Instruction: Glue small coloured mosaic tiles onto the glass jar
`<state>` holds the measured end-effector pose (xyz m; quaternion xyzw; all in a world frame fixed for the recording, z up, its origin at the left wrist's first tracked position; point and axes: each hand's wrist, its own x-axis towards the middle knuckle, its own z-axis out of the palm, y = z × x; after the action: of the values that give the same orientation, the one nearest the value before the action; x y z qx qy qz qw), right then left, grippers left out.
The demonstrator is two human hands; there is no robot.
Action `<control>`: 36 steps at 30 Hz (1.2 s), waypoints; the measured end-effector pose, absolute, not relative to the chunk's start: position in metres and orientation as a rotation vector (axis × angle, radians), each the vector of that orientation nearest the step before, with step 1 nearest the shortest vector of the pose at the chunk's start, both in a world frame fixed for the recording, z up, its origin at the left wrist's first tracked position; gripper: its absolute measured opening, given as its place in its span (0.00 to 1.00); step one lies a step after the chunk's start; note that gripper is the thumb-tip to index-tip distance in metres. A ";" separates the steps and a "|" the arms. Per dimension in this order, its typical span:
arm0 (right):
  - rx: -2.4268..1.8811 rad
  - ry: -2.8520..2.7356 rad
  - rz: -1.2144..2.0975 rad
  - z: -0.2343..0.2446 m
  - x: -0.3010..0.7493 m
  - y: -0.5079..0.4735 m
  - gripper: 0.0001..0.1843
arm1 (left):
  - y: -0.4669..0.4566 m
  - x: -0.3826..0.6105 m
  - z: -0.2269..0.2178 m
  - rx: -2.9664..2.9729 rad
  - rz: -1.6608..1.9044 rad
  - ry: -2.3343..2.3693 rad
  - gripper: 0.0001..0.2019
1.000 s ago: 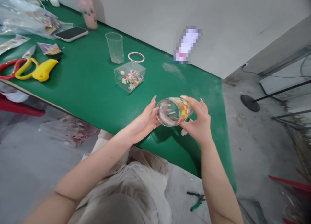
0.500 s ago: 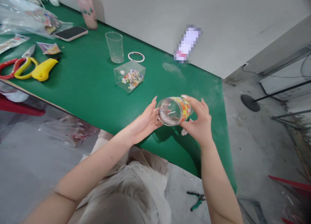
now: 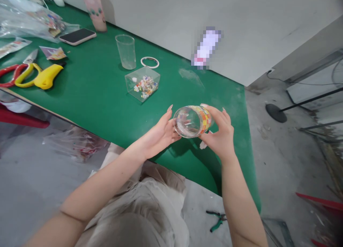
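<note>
A clear glass cup (image 3: 191,121) lies on its side in the air above the green table (image 3: 93,93), its mouth turned toward me. Small coloured mosaic tiles cover part of its outer wall. My left hand (image 3: 160,134) cups the rim side with fingers curled around it. My right hand (image 3: 221,134) wraps the tiled far end. A small white piece (image 3: 203,145) shows under my right hand; I cannot make out what it is.
A clear box of coloured tiles (image 3: 143,84), a plastic cup (image 3: 125,51) and a white ring (image 3: 149,62) stand behind. Scissors and a yellow tool (image 3: 40,76), a phone (image 3: 77,36) and plastic bags lie far left. Green pliers (image 3: 218,220) lie on the floor.
The cup has shifted very slightly in my hands, and the view has drifted a little. Both hands keep their hold.
</note>
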<state>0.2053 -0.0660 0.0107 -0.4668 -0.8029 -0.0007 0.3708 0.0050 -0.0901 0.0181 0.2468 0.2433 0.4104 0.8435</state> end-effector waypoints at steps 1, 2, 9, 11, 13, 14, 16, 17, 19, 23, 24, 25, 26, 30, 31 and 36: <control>-1.196 -2.057 -0.002 0.011 0.205 -0.066 0.32 | -0.090 0.005 0.019 0.512 0.852 0.511 0.31; -1.195 -2.056 0.000 0.011 0.205 -0.066 0.32 | -0.090 0.005 0.021 0.502 0.842 0.506 0.32; -1.202 -2.058 0.013 0.012 0.206 -0.067 0.32 | -0.088 0.003 0.023 0.485 0.850 0.474 0.31; -1.203 -2.060 0.014 0.012 0.206 -0.067 0.33 | -0.088 0.003 0.024 0.489 0.851 0.473 0.31; -1.202 -2.059 0.011 0.012 0.206 -0.067 0.33 | -0.089 0.003 0.025 0.494 0.854 0.480 0.31; -1.202 -2.059 0.010 0.012 0.206 -0.067 0.32 | -0.089 0.004 0.025 0.495 0.855 0.484 0.31; -1.203 -2.060 0.009 0.013 0.206 -0.066 0.32 | -0.089 0.004 0.025 0.495 0.857 0.489 0.32; -1.204 -2.062 0.009 0.013 0.206 -0.066 0.32 | -0.089 0.004 0.025 0.495 0.858 0.489 0.32; -1.203 -2.062 0.009 0.013 0.206 -0.067 0.31 | -0.089 0.005 0.024 0.498 0.860 0.484 0.32; -1.203 -2.065 0.013 0.014 0.205 -0.067 0.31 | -0.089 0.004 0.024 0.507 0.854 0.477 0.31; -1.204 -2.064 0.014 0.014 0.205 -0.067 0.31 | -0.089 0.004 0.024 0.506 0.853 0.480 0.31; -1.205 -2.064 0.015 0.014 0.205 -0.067 0.30 | -0.089 0.004 0.024 0.506 0.851 0.482 0.31; -1.206 -2.063 0.016 0.015 0.205 -0.067 0.30 | -0.089 0.004 0.024 0.506 0.849 0.484 0.31; -1.215 -2.068 0.011 0.015 0.205 -0.068 0.29 | -0.089 0.003 0.024 0.519 0.847 0.487 0.31; -1.220 -2.070 0.007 0.015 0.205 -0.068 0.29 | -0.089 0.003 0.024 0.522 0.849 0.486 0.31; -1.227 -2.068 -0.009 0.014 0.205 -0.068 0.28 | -0.089 0.004 0.026 0.509 0.851 0.483 0.30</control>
<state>0.2049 -0.0678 0.0136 -0.4760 -0.8023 -0.0036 0.3601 0.0039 -0.0889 0.0256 0.2420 0.2296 0.4041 0.8517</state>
